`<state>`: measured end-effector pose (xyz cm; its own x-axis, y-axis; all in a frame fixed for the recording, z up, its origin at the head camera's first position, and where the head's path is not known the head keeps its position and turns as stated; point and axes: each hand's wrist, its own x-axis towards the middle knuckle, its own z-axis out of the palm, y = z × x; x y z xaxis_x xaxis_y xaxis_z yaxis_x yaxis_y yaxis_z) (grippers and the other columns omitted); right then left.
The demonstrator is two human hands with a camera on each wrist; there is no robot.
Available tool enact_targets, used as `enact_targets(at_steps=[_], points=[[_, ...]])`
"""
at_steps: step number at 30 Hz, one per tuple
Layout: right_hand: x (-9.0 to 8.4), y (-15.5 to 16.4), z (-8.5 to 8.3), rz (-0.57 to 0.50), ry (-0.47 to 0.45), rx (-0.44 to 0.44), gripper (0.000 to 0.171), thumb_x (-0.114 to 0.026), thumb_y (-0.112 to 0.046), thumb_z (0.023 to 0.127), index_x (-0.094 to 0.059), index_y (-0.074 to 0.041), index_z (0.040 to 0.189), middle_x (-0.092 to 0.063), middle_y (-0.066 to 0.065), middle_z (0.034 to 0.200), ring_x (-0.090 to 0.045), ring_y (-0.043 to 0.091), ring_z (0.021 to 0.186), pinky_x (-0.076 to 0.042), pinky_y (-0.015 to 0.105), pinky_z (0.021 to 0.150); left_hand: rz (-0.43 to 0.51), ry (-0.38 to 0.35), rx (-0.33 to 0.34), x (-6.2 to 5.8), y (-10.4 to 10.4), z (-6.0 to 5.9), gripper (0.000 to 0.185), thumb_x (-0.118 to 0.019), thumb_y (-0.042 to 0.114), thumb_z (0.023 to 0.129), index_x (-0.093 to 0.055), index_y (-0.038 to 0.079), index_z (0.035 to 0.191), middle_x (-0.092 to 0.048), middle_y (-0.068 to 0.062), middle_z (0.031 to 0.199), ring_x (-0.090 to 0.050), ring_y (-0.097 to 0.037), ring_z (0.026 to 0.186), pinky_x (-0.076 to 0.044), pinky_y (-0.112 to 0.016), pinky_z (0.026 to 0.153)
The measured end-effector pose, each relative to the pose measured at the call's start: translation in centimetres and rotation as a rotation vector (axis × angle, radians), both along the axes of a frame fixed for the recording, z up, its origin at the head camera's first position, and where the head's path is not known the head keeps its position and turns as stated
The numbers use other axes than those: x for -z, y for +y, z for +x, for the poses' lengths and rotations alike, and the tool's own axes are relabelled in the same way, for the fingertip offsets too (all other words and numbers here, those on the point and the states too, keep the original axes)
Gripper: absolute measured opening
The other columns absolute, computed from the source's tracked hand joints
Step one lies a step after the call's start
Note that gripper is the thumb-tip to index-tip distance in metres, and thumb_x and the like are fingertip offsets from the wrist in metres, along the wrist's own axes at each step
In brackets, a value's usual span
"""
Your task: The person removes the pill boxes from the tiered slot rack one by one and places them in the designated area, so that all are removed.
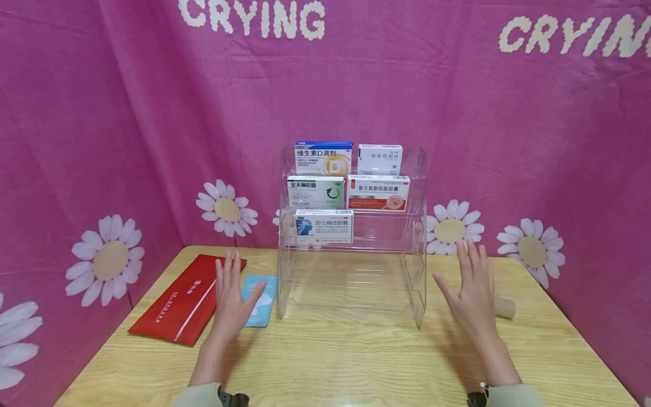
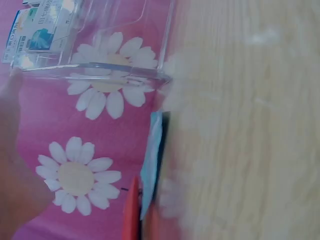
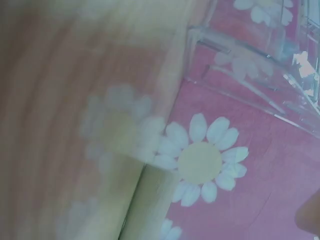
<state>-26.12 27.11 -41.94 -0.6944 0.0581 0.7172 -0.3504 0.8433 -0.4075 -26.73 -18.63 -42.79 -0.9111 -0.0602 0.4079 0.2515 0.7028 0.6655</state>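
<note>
My left hand (image 1: 231, 305) is held over the left side of the table, fingers spread and nothing in them. It overlaps the edges of a red flat pouch (image 1: 175, 299) and a light blue packet (image 1: 263, 302). On the right, my right hand (image 1: 474, 302) is likewise raised with straight fingers and holds nothing. A beige cylinder (image 1: 504, 308) lies beside it, partly hidden by the hand. Between the hands stands a clear tiered rack (image 1: 281, 282). Its upper tiers bear medicine boxes: a blue-topped vitamin D box (image 1: 320, 159) and several others, with a blue-and-white box (image 1: 324, 227) lowest.
A light wood table (image 1: 351, 362) carries everything. Pink curtain (image 1: 356, 85) with daisies and white lettering hangs behind the table and along both sides. In the right wrist view, the cylinder (image 3: 150, 205) appears close to the camera.
</note>
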Motion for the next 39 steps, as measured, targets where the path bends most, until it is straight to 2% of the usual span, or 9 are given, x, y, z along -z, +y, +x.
enact_targets(at_steps=[4, 8, 11, 15, 18, 22, 27, 32, 39], points=[[-0.4, -0.9, -0.4, -0.098, 0.106, -0.057, 0.078, -0.069, -0.022, 0.089, -0.028, -0.014, 0.155, -0.026, 0.014, 0.162, -0.017, 0.034, 0.153, -0.012, 0.053, 0.127, 0.091, 0.041, 0.041, 0.4, 0.5, -0.5, 0.093, -0.069, 0.032, 0.091, -0.007, 0.017, 0.159, -0.005, -0.011, 0.167, -0.003, -0.037, 0.154, -0.018, -0.070, 0.119], [-1.0, -1.9, -0.9, -0.149, 0.218, -0.103, 0.076, -0.075, -0.009, 0.083, -0.038, -0.008, 0.150, -0.037, 0.019, 0.155, -0.027, 0.027, 0.150, -0.019, 0.035, 0.128, 0.125, 0.060, 0.056, 0.8, 1.0, -0.9, 0.090, -0.072, 0.027, 0.089, -0.016, 0.013, 0.158, -0.015, -0.014, 0.165, -0.017, -0.038, 0.152, -0.028, -0.064, 0.118], [-1.5, -2.7, -1.5, -0.156, 0.291, -0.133, 0.065, -0.071, -0.024, 0.089, -0.045, -0.005, 0.146, -0.044, 0.021, 0.150, -0.032, 0.014, 0.147, -0.022, 0.020, 0.125, 0.155, 0.036, 0.069, 0.8, 1.3, -1.0, 0.088, -0.073, 0.025, 0.089, -0.019, 0.014, 0.157, -0.021, -0.014, 0.164, -0.024, -0.039, 0.149, -0.030, -0.062, 0.118], [-2.2, -4.0, -2.3, -0.150, 0.369, -0.188, 0.063, -0.067, -0.040, 0.090, -0.053, -0.003, 0.140, -0.052, 0.021, 0.143, -0.041, 0.010, 0.142, -0.026, 0.014, 0.121, 0.208, -0.010, 0.113, 0.7, 1.6, -1.3, 0.082, -0.072, 0.022, 0.090, -0.024, 0.015, 0.156, -0.028, -0.013, 0.162, -0.033, -0.040, 0.145, -0.034, -0.057, 0.117], [-2.8, -5.1, -2.9, -0.144, 0.402, -0.226, 0.058, -0.077, -0.019, 0.083, -0.057, -0.003, 0.135, -0.057, 0.022, 0.138, -0.048, 0.013, 0.138, -0.033, 0.012, 0.117, 0.242, -0.026, 0.159, 0.7, 1.8, -1.5, 0.078, -0.071, 0.020, 0.090, -0.028, 0.014, 0.155, -0.033, -0.012, 0.160, -0.038, -0.039, 0.143, -0.036, -0.050, 0.117], [-3.4, -6.3, -3.6, -0.137, 0.409, -0.262, 0.065, -0.081, 0.005, 0.070, -0.060, -0.002, 0.131, -0.060, 0.021, 0.134, -0.056, 0.019, 0.130, -0.040, 0.007, 0.109, 0.262, -0.019, 0.192, 1.0, 2.0, -1.8, 0.074, -0.071, 0.017, 0.090, -0.033, 0.011, 0.153, -0.039, -0.012, 0.157, -0.041, -0.034, 0.142, -0.036, -0.041, 0.117], [-4.2, -7.7, -4.7, -0.109, 0.392, -0.304, 0.063, -0.081, 0.006, 0.070, -0.061, -0.001, 0.129, -0.061, 0.022, 0.132, -0.058, 0.034, 0.123, -0.038, 0.011, 0.112, 0.292, 0.012, 0.228, 1.3, 2.3, -2.1, 0.068, -0.071, 0.008, 0.088, -0.040, 0.006, 0.149, -0.046, -0.015, 0.151, -0.045, -0.034, 0.139, -0.040, -0.038, 0.113], [-4.7, -8.9, -5.9, -0.057, 0.381, -0.347, 0.058, -0.081, 0.003, 0.072, -0.062, 0.001, 0.127, -0.063, 0.023, 0.128, -0.059, 0.038, 0.119, -0.036, 0.015, 0.116, 0.315, 0.008, 0.289, 1.5, 2.3, -2.3, 0.064, -0.071, 0.004, 0.088, -0.044, 0.002, 0.145, -0.049, -0.018, 0.148, -0.047, -0.034, 0.137, -0.042, -0.040, 0.111], [-5.7, -10.6, -7.1, 0.015, 0.304, -0.373, 0.055, -0.081, -0.003, 0.076, -0.063, -0.002, 0.127, -0.065, 0.020, 0.127, -0.062, 0.036, 0.117, -0.049, 0.042, 0.107, 0.339, -0.078, 0.312, 1.6, 2.2, -2.2, 0.062, -0.071, 0.006, 0.087, -0.047, 0.006, 0.145, -0.049, -0.018, 0.148, -0.047, -0.037, 0.137, -0.043, -0.044, 0.110]])
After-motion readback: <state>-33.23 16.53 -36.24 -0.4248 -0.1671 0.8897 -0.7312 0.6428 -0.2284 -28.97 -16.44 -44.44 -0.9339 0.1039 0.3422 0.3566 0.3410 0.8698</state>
